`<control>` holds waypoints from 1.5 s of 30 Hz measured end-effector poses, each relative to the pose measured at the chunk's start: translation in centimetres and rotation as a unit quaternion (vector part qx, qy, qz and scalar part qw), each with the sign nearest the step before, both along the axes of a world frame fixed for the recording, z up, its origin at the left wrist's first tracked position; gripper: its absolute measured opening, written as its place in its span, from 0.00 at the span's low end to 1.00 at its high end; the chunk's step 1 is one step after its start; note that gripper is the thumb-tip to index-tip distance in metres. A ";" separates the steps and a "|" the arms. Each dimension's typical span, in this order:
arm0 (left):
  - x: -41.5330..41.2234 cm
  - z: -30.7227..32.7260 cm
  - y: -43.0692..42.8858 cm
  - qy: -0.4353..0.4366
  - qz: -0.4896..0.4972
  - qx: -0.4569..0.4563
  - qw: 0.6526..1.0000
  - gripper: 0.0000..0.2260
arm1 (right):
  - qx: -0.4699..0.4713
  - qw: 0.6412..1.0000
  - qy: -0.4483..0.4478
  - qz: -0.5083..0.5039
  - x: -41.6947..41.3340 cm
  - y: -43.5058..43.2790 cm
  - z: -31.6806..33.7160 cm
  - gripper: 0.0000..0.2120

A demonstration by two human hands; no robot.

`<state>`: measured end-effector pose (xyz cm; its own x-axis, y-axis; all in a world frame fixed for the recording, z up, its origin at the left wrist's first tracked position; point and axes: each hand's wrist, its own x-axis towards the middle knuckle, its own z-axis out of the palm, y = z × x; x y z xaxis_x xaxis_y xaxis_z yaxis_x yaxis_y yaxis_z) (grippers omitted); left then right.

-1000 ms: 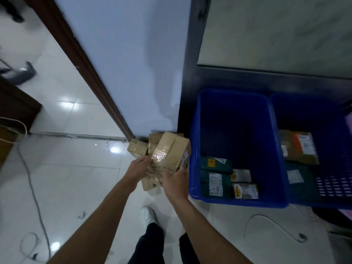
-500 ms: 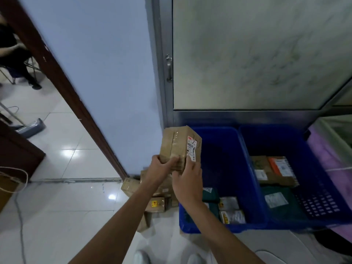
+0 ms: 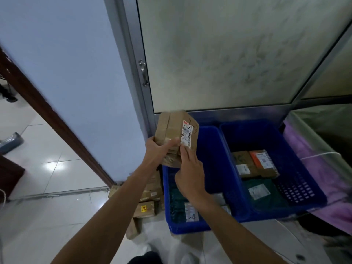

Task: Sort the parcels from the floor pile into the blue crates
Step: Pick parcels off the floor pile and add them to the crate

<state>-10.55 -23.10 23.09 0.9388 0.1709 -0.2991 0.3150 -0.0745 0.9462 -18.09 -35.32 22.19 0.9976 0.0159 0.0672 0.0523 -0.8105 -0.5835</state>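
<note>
The cardboard parcel (image 3: 171,130) is being held up in the middle of the frame, in the air over the far left corner of the centre blue crate (image 3: 213,155); its long axis is standing nearly upright, the top leaning a little toward the right of the frame. The left hand (image 3: 157,151) is gripping its lower left edge, fingers (image 3: 171,144) curled onto the front face and clamped on the cardboard; the right hand (image 3: 190,176) is reaching up from below, its fingers (image 3: 185,155) lying straight and together against the face, tips touching the lower edge of the white label (image 3: 187,137). So the parcel is sitting above and just beyond both hands, and the right hand is the one nearer the crates; I judge the label is being read to choose a crate, and the drop will be going down and rightward.

The white label is showing a red strip at its top and barcodes; the print is too small to read; a pen stroke beside it is looking like a 7, though I cannot be sure. In the centre blue crate a small label (image 3: 191,214) is bearing a handwritten "-4"; in the blue crate at the right of the frame (image 3: 304,187) a brown parcel (image 3: 245,162) with an orange label is lying beside a green parcel (image 3: 261,189). The floor pile (image 3: 150,191) is lying just left of the crates, one box wearing a yellow sticker (image 3: 143,207).
</note>
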 end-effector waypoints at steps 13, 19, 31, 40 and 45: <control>5.7 -6.6 3.9 0.124 -0.002 -0.075 0.989 0.44 | -0.005 0.997 0.050 0.054 5.7 0.8 -1.1 0.27; 7.1 -7.0 4.5 0.144 -0.061 -0.195 0.968 0.23 | 0.044 0.987 0.127 -0.092 8.9 -2.9 -2.5 0.31; 8.4 -8.6 -4.3 0.155 -0.061 -0.238 0.957 0.29 | 0.371 0.850 0.300 -0.224 12.7 -11.0 -7.1 0.44; 7.0 -10.7 -11.6 0.206 0.047 -0.170 0.962 0.21 | 0.434 0.819 0.310 -0.211 17.7 -16.9 -10.7 0.48; 7.1 -13.2 -14.9 0.245 0.097 -0.215 0.940 0.22 | 0.438 0.803 0.362 -0.180 18.3 -16.8 -13.1 0.44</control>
<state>-3.42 -38.01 9.88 0.6345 0.0886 -0.7679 0.6889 0.3856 0.6138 0.20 -52.08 9.13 0.7098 -0.0185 -0.7041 -0.7031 0.0417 -0.7099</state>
